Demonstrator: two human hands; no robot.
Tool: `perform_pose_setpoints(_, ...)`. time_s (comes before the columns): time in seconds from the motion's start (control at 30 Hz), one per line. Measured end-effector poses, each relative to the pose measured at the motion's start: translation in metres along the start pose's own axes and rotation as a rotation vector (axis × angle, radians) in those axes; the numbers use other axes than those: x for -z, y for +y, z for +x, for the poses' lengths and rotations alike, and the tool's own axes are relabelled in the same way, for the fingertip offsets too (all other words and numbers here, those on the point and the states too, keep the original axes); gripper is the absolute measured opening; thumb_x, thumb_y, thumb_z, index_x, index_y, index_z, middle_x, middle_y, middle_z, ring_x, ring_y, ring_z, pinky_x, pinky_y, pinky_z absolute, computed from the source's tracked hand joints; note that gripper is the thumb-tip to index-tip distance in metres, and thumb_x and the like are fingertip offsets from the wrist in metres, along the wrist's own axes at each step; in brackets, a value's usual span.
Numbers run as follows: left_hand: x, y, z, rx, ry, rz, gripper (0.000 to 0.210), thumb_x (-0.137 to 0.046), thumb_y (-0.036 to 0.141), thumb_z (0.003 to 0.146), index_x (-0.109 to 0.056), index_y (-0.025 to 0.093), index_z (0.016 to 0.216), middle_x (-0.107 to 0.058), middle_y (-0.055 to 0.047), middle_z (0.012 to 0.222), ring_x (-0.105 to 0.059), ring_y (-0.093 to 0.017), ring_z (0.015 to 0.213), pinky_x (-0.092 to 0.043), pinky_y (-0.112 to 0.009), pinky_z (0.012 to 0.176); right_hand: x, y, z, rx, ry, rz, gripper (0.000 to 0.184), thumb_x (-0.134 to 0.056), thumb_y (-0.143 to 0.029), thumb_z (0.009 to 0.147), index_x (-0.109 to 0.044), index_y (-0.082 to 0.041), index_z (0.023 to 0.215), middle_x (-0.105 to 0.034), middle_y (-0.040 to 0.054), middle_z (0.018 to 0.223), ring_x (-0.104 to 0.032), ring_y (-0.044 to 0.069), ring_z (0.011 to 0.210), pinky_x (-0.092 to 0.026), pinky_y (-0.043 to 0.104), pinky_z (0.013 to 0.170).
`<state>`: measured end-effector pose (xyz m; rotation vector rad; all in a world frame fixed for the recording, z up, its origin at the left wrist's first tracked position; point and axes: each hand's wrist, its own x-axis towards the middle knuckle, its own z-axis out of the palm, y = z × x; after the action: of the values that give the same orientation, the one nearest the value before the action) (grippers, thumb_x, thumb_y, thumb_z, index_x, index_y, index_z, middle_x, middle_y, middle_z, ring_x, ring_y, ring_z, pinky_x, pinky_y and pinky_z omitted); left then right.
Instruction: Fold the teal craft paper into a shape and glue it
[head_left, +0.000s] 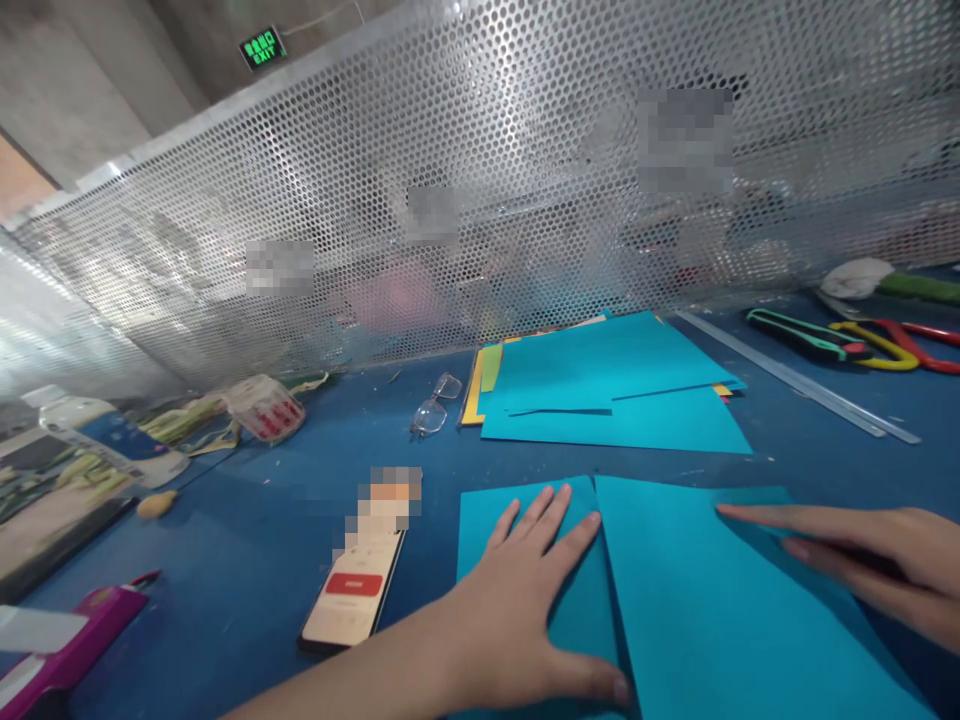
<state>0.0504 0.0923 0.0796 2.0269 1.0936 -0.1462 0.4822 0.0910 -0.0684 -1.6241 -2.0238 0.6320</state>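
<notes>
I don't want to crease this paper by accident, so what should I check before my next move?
1. Left hand spread on the left blue piece: ok.
2. Right hand firmly on the right blue piece: cannot tell; its fingers are at that piece, but the pressure doesn't show.
3. Whether the two pieces are one sheet or separate: cannot tell.
4. Phone off the paper: ok, it lies to the left.
5. Glasses off the paper: ok, they lie left of the paper stack.
</notes>
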Motion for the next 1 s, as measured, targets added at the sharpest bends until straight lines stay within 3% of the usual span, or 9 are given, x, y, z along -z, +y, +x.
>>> perform_pose_setpoints(0.07,0.003,0.003,-0.001,0.012,-0.016,-0.011,0.138,-0.097,0.085,0.084,-0.021,0.038,0.189,0.008,0.001,0.196,0.015,-0.047,0.181,0.004,-0.078,0.141,0.003,0.001,-0.001,0.0,-0.072,-0.033,0.069,-0.041,-0.094,0.104,-0.078,-0.058,0.15,-0.091,-0.0048,0.127,-0.088,0.037,0.103,-0.068,0.051,0.109)
perform_pose_setpoints(0.17,0.004,0.005,-0.002,0.017,0.008,-0.017,0.129,-0.091,0.087,0.089,-0.027,0.04,0.19,0.003,-0.002,0.198,0.01,-0.052,0.181,-0.005,-0.084,0.14,0.005,0.001,-0.002,-0.003,-0.134,-0.07,0.072,-0.038,-0.092,0.107,-0.075,-0.054,0.156,-0.092,-0.0015,0.119,-0.084,0.034,0.082,-0.069,0.05,0.099)
perform_pose_setpoints(0.27,0.0,0.004,-0.001,0.004,0.092,0.02,0.095,-0.062,0.088,0.11,-0.038,0.04,0.188,-0.013,-0.005,0.2,-0.006,-0.053,0.184,-0.015,-0.087,0.14,0.005,0.001,-0.003,0.002,-0.142,-0.111,0.076,-0.033,-0.09,0.109,-0.072,-0.05,0.161,-0.089,0.0009,0.094,-0.075,0.033,0.067,-0.066,0.047,0.074)
perform_pose_setpoints(0.37,-0.006,0.002,0.0,-0.012,0.135,0.058,0.085,-0.047,0.086,0.117,-0.042,0.039,0.187,-0.02,-0.007,0.2,-0.011,-0.05,0.184,-0.012,-0.087,0.141,0.004,0.005,-0.004,0.003,-0.138,-0.144,0.081,-0.029,-0.091,0.109,-0.073,-0.047,0.161,-0.07,0.0006,0.062,-0.064,0.033,0.054,-0.052,0.044,0.054)
perform_pose_setpoints(0.43,-0.007,0.001,-0.002,-0.03,0.117,0.071,0.088,-0.048,0.089,0.116,-0.039,0.039,0.188,-0.013,-0.007,0.2,-0.005,-0.049,0.185,-0.005,-0.086,0.141,0.005,0.012,-0.005,-0.007,-0.14,-0.15,0.083,-0.028,-0.091,0.108,-0.073,-0.047,0.162,-0.062,0.0001,0.055,-0.062,0.033,0.05,-0.047,0.043,0.049)
perform_pose_setpoints(0.53,-0.001,0.001,-0.006,-0.072,0.053,0.068,0.095,-0.055,0.095,0.11,-0.034,0.045,0.188,0.001,-0.005,0.199,0.007,-0.049,0.183,0.005,-0.084,0.139,0.009,0.023,-0.006,-0.025,-0.155,-0.139,0.082,-0.03,-0.091,0.108,-0.071,-0.047,0.163,-0.063,-0.0002,0.053,-0.065,0.033,0.049,-0.052,0.043,0.049)
perform_pose_setpoints(0.73,0.02,-0.001,-0.005,-0.125,-0.181,0.073,0.131,-0.093,0.098,0.077,-0.03,0.056,0.184,0.022,-0.001,0.192,0.023,-0.06,0.17,0.013,-0.092,0.125,0.02,0.03,-0.005,-0.066,-0.167,-0.122,0.088,-0.03,-0.096,0.103,-0.074,-0.046,0.161,-0.058,-0.0004,0.046,-0.065,0.033,0.043,-0.051,0.043,0.048)
perform_pose_setpoints(0.93,0.009,-0.007,0.004,-0.108,-0.056,0.08,0.132,-0.092,0.096,0.081,-0.028,0.051,0.187,0.016,-0.004,0.194,0.021,-0.059,0.173,0.011,-0.094,0.126,0.02,0.007,0.002,-0.112,-0.109,-0.066,0.089,-0.034,-0.099,0.102,-0.075,-0.045,0.159,-0.061,0.0009,0.056,-0.067,0.034,0.053,-0.059,0.045,0.055)
perform_pose_setpoints(1.0,0.005,-0.007,0.006,-0.087,0.002,0.081,0.128,-0.086,0.097,0.087,-0.027,0.046,0.188,0.014,-0.006,0.194,0.021,-0.055,0.175,0.011,-0.092,0.129,0.019,0.0,0.005,-0.13,-0.097,-0.047,0.091,-0.038,-0.102,0.097,-0.078,-0.045,0.156,-0.059,0.0008,0.058,-0.062,0.032,0.053,-0.054,0.043,0.052)
